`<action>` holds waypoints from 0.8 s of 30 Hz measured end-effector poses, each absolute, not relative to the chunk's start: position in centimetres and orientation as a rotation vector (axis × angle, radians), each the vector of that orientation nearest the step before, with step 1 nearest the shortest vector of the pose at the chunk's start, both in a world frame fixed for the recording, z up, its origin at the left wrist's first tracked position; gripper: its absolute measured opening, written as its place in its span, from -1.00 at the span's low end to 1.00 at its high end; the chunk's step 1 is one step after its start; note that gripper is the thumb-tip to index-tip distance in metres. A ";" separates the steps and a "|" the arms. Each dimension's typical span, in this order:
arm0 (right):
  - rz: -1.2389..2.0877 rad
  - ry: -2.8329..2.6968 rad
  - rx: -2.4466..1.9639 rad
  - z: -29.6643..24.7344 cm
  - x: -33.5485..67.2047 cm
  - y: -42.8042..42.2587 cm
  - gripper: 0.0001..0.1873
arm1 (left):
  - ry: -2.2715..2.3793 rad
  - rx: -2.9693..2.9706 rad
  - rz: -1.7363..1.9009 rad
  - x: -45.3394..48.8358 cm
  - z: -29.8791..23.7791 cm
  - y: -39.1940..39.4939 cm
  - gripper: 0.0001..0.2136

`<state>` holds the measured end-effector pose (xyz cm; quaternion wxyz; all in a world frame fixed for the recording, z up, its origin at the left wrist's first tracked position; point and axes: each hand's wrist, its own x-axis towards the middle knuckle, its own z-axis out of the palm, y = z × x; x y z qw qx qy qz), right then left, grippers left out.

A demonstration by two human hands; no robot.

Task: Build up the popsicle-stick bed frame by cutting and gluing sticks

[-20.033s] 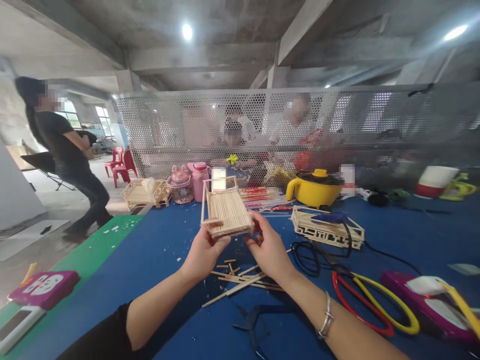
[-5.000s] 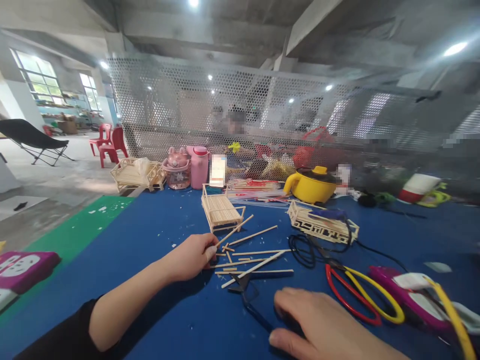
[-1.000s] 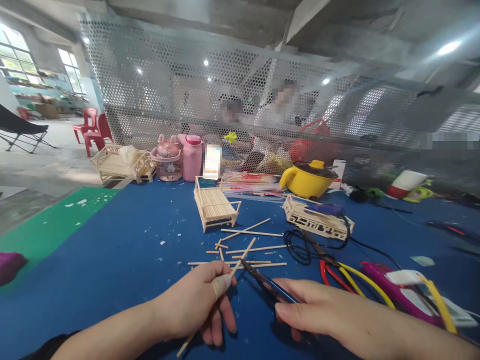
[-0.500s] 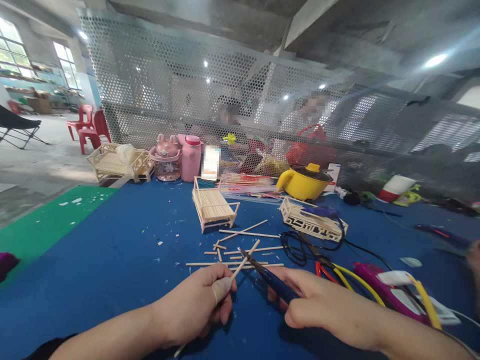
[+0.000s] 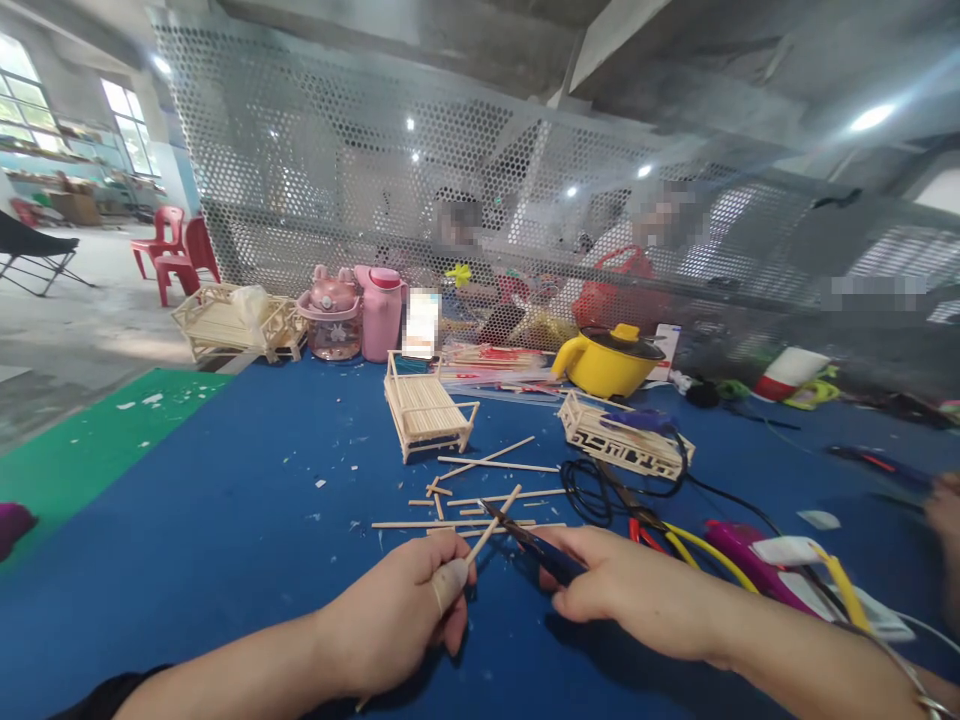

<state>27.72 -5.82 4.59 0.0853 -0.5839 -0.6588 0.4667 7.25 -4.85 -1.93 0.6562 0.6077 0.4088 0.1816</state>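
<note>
My left hand [image 5: 409, 620] is closed, pinching a thin wooden stick [image 5: 484, 541] between thumb and fingers. The stick slants up and away to the right, and its lower end shows beneath the hand. My right hand [image 5: 619, 590] is wrapped round blue-handled cutting pliers [image 5: 553, 556]. The dark jaws cross the stick near its upper part; whether they are fully closed is too small to tell. Several loose sticks [image 5: 499, 464] and short cut pieces [image 5: 437, 490] lie just beyond my hands. A small bed-shaped stick frame [image 5: 427, 408] stands behind them.
Another stick frame [image 5: 626, 440] lies at the right under a blue tool with a black cord [image 5: 589, 490]. Nearby are red-and-yellow-handled pliers [image 5: 675, 550] and a purple object [image 5: 750, 570]. A yellow pot [image 5: 607, 365] and pink bottle [image 5: 381, 315] stand before the mesh screen [image 5: 315, 180].
My right hand and the pliers have shifted slightly up, with less handle showing. The left hand keeps its pinch on the stick. Behind the mesh, a person has moved right.
</note>
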 end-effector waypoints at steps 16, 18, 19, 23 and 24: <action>0.080 -2.529 -1.881 1.6 27.0 -3.8 -0.67 | 0.992 1.220 0.564 8.2 -3.2 -4.7 -0.81; -0.085 -2.536 -1.857 1.5 26.8 -3.4 -0.62 | 1.025 1.164 0.529 8.2 -2.8 -4.4 -0.82; -0.098 -2.512 -1.853 1.6 26.6 -3.3 -0.62 | 1.043 1.193 0.527 8.0 -2.5 -4.3 -0.81; 0.748 -2.197 -1.869 2.6 26.3 -3.2 -0.76 | 1.116 1.686 0.576 6.3 -1.0 -3.3 -0.69; 1.103 -2.021 -1.835 2.9 26.4 -3.3 -0.76 | 1.116 1.798 0.565 5.7 -0.7 -3.0 -0.67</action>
